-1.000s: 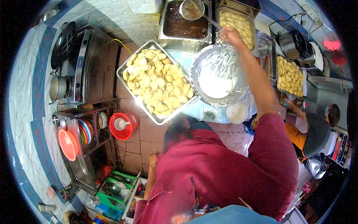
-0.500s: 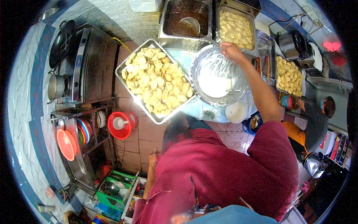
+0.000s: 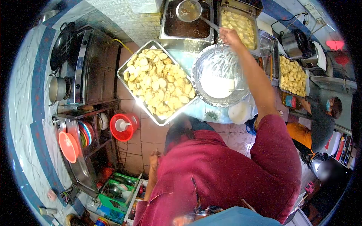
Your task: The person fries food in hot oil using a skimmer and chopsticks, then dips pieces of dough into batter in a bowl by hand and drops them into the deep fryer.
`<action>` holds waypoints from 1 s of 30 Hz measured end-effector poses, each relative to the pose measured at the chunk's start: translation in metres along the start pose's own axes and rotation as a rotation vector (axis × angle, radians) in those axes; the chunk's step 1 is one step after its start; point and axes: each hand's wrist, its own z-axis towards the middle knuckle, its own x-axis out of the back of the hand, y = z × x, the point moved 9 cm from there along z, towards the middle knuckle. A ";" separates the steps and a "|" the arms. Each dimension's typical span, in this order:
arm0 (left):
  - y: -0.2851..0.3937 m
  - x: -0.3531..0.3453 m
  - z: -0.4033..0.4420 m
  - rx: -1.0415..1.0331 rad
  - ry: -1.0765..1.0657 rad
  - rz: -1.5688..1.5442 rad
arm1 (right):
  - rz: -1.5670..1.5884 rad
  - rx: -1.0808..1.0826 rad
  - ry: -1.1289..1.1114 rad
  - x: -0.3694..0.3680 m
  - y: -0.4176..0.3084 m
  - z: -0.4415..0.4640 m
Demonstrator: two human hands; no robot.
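My right hand [image 3: 230, 36] is closed around the handle of a round mesh skimmer [image 3: 188, 11]. The skimmer's head is over the far part of a metal fryer [image 3: 188, 37] of dark oil. Just below that hand stands a large bowl of white batter [image 3: 217, 86], its inner wall smeared white. Left of the bowl is a metal tray [image 3: 128, 97] heaped with pale yellow fried pieces [image 3: 158, 81]. My left hand [image 3: 154, 158] hangs low beside my body, away from the food; its fingers are too small and dim to read.
A second fryer [image 3: 257, 37] holds pale pieces in bubbling oil. Another tray of pieces [image 3: 292, 77] lies to the right, near a co-worker [image 3: 320, 126]. A red bucket [image 3: 126, 133] with a white scoop stands on the floor at left. A white tub [image 3: 239, 113] sits below the batter bowl.
My right hand has moved slightly up and left. The skimmer's head has shifted from the near part of the dark oil to the fryer's far side. The co-worker has shifted.
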 end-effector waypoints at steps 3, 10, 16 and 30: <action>0.008 0.000 -0.017 0.029 0.104 0.137 | -0.636 0.523 0.142 0.042 -0.008 0.042; -0.032 0.002 0.005 0.081 0.046 0.055 | -0.967 0.462 0.085 0.034 -0.004 -0.006; -0.007 -0.014 -0.014 0.081 0.052 0.019 | -0.284 0.059 -0.074 -0.004 0.039 -0.049; 0.009 -0.015 -0.013 -0.031 -0.051 -0.075 | 0.749 -0.290 -0.200 -0.054 0.043 -0.012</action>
